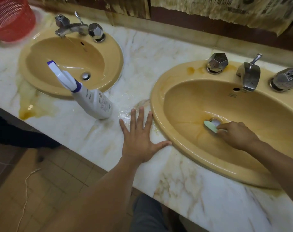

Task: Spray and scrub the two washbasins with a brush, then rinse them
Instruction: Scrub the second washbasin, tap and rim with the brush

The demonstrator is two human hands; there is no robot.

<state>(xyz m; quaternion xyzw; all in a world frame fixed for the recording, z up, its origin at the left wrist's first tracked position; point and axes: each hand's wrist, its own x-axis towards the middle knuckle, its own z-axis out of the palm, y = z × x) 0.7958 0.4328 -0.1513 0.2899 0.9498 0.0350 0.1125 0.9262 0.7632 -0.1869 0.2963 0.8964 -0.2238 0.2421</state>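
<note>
The right hand (237, 134) is curled round the pale green brush (210, 126), whose head lies at the drain (216, 121) of the right washbasin (184, 104). The left hand (139, 139) lies flat on the wet marble counter (184, 190), fingers spread, holding nothing, thumb against that basin's rim. The spray bottle (93, 101) stands just beside this hand, at the front edge of the left washbasin (67, 54). A red basket (10, 19) sits at the far left.

I see red basket (10, 17) at far left end of marble counter (201, 198). Yellow-brown stains on slab. Tiled floor (58, 173) below, thin white cord (26, 190) trailing across. Torn paper (226, 7) on back wall.
</note>
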